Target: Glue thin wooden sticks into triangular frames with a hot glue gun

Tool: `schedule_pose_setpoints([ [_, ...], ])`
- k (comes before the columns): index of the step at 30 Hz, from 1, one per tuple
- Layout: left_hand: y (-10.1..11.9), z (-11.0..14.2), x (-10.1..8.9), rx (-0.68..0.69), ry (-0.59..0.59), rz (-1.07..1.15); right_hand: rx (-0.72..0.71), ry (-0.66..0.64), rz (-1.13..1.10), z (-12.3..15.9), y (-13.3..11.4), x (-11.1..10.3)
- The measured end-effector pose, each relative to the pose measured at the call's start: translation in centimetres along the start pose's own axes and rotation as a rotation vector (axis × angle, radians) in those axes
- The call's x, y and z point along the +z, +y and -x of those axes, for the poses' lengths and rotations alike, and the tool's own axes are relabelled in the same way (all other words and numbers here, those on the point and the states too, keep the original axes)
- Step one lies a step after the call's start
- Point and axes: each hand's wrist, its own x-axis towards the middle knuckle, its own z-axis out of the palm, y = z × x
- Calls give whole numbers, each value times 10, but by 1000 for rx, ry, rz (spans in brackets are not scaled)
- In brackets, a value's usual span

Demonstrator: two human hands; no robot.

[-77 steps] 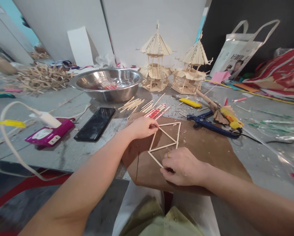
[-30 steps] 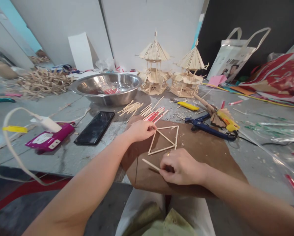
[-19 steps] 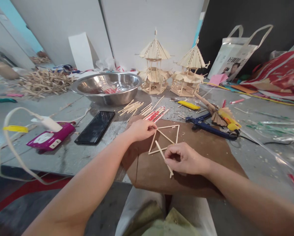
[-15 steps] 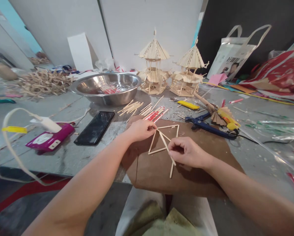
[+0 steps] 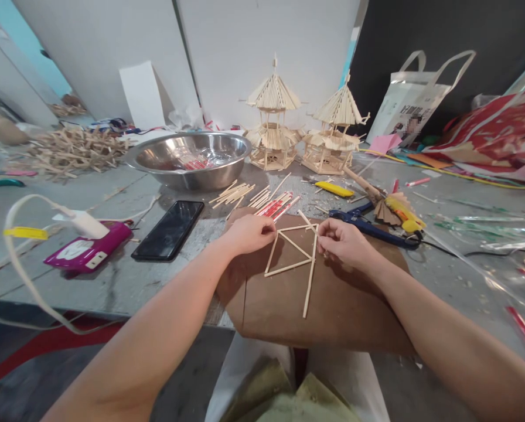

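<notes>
On a brown board (image 5: 271, 316) lies a flat frame of thin wooden sticks (image 5: 289, 268), with one stick running diagonally inside it. At the frame's upper left corner, my left hand (image 5: 256, 234) is closed, its thumb and fingertips pinched together on the corner. My right hand (image 5: 344, 241) pinches a short wooden stick (image 5: 305, 219), which slants up and left across the frame's upper right corner. A longer loose-ended stick (image 5: 308, 290) stretches from the frame's right side toward me. Just beyond my left hand lie red-and-white sticks (image 5: 280, 205) and plain sticks (image 5: 232, 193).
A steel basin (image 5: 192, 176) stands behind, beside two stick-built pagodas (image 5: 273, 138). A phone (image 5: 170, 230) and a purple power strip (image 5: 91, 249) with a looping cable lie left. A yellow cutter (image 5: 334, 188), a blue glue gun (image 5: 374, 227) and plastic wrappers (image 5: 477, 225) lie right.
My right hand has moved up and right, carrying its stick from across the frame's middle to the upper right corner. My left hand has barely moved.
</notes>
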Motion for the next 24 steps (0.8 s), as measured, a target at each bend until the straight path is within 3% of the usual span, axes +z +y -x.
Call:
schedule_pose_setpoints([
  [5,1,1,-1,-16,-20,-43,-4,-7,41,-4,2,1],
  [11,-2,0,1,-3,-24,-69,-93,142,262,-3,2,0],
  [19,8,2,5,-82,-48,-234,-66,-23,582,2,-4,9],
  [24,16,2,7,-112,-61,-304,-91,-63,730,4,-6,12],
])
